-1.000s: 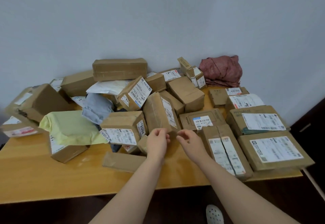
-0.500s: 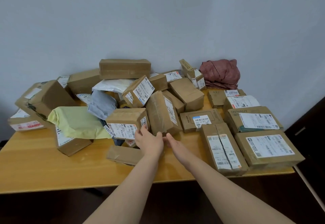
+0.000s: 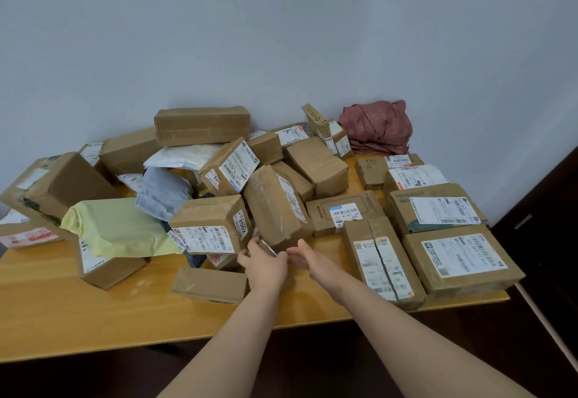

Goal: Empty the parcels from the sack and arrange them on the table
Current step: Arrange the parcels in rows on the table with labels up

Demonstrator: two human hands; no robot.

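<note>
Left grip [image 3: 264, 261] curled at tilted parcel [image 3: 275, 210] base, hold unclear; right grip [image 3: 308, 260] flat, open | parcel leaned at counter [image 3: 93, 313] centre, 12 o'clock of both | likely best lifted two-sided, underside supported, sparing neighbouring parcels [image 3: 209, 225].

Leftmost parcel [image 3: 26, 235] — half beyond edge

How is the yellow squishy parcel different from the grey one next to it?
The yellow parcel is pale yellow and looks bigger; the grey parcel is bluish grey and looks smaller. The yellow parcel lies draped over a brown box at the pile's front; the grey parcel is crumpled, wedged between boxes further back. Both are soft bags, not cardboard boxes.
</note>
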